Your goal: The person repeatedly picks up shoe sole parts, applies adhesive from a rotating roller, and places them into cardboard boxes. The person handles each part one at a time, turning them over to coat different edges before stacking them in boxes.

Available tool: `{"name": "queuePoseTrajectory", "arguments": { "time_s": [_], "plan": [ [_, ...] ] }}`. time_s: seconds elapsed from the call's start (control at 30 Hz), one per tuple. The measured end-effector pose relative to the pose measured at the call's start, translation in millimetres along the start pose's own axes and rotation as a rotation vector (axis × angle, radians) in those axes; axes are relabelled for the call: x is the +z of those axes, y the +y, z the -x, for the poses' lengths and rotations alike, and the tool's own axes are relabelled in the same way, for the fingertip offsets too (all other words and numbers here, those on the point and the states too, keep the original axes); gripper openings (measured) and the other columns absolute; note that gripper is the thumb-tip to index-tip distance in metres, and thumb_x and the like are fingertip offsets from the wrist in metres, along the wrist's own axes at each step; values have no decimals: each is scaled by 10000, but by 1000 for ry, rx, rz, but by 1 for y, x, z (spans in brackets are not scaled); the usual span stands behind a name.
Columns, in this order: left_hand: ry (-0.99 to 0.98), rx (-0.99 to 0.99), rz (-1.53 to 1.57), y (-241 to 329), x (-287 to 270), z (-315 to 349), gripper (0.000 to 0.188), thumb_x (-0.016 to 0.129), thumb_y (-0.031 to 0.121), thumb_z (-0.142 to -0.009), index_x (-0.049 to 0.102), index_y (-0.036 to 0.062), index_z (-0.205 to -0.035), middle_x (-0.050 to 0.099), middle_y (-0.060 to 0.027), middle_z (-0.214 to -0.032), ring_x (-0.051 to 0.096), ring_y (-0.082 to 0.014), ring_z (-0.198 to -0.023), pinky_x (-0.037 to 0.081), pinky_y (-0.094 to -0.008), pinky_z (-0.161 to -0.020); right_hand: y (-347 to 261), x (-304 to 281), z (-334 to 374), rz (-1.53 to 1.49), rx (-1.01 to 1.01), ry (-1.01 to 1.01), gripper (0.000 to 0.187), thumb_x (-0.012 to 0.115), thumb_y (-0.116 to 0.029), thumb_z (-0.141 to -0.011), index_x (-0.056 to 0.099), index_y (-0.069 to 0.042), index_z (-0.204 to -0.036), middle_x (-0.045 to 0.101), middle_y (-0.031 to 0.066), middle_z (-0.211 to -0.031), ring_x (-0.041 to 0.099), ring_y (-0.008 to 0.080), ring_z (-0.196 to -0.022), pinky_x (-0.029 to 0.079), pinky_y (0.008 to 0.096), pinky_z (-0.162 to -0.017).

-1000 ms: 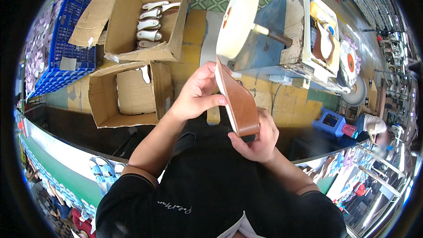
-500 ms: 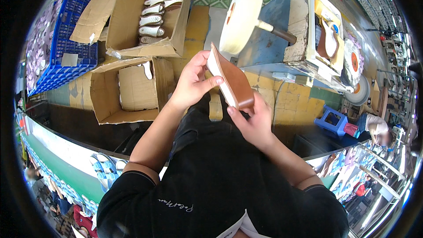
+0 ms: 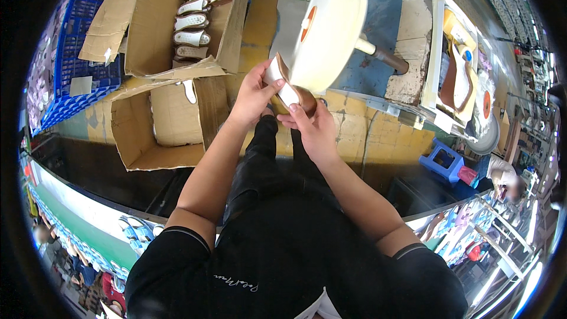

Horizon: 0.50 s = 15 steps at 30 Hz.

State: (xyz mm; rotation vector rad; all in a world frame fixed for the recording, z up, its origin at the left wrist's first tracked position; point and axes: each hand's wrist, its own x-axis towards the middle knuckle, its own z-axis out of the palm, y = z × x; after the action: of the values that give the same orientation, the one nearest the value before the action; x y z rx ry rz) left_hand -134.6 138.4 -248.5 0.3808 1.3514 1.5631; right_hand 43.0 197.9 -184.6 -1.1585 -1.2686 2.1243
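Observation:
Between both hands is a shoe sole (image 3: 287, 90) with a white face and brown leather-like sides. My left hand (image 3: 255, 91) grips its upper left end, thumb on the white face. My right hand (image 3: 313, 127) holds the lower right end, its thumb also on the white side and fingers partly hidden behind. Directly beyond the sole stands a large cream buffing wheel (image 3: 336, 29) on a shaft. The sole's far side lies against or very near the wheel's lower edge; whether they touch I cannot tell.
At left, a large cardboard box (image 3: 142, 35) holds several white-and-brown soles (image 3: 192, 20). A smaller box (image 3: 133, 133) in front has one piece inside. A blue crate (image 3: 77, 85) stands further left. Right of the wheel sits a white tray (image 3: 437, 53) with a sole; a blue stool (image 3: 440, 162) is lower right.
Both hands have turned the sole, so more of its white face shows and less brown. It is now at the wheel's lower edge. The right hand has moved left and up.

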Motion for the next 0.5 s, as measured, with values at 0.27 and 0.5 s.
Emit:
{"name": "queuePoseTrajectory", "arguments": {
  "time_s": [0.27, 0.5],
  "plan": [
    [-39, 54, 6, -8, -21, -39, 564, 760, 39, -1058, 559, -59, -1576, 729, -106, -1349, 677, -176, -1208, 526, -338, -1094, 25, 9, -31, -82, -3, -5, 400, 765, -190, -1116, 649, 153, -1287, 794, 207, -1151, 836, 262, -985, 706, 375, -907],
    [-76, 40, -4, -16, -33, -55, 534, 760, 53, -1056, 585, -46, -1551, 744, -101, -1339, 685, -172, -1209, 529, -335, -1092, 39, 11, -51, -12, 23, -10, 403, 755, -202, -1119, 641, 144, -1292, 771, 201, -1180, 834, 286, -1009, 706, 394, -925]
  ]
}}
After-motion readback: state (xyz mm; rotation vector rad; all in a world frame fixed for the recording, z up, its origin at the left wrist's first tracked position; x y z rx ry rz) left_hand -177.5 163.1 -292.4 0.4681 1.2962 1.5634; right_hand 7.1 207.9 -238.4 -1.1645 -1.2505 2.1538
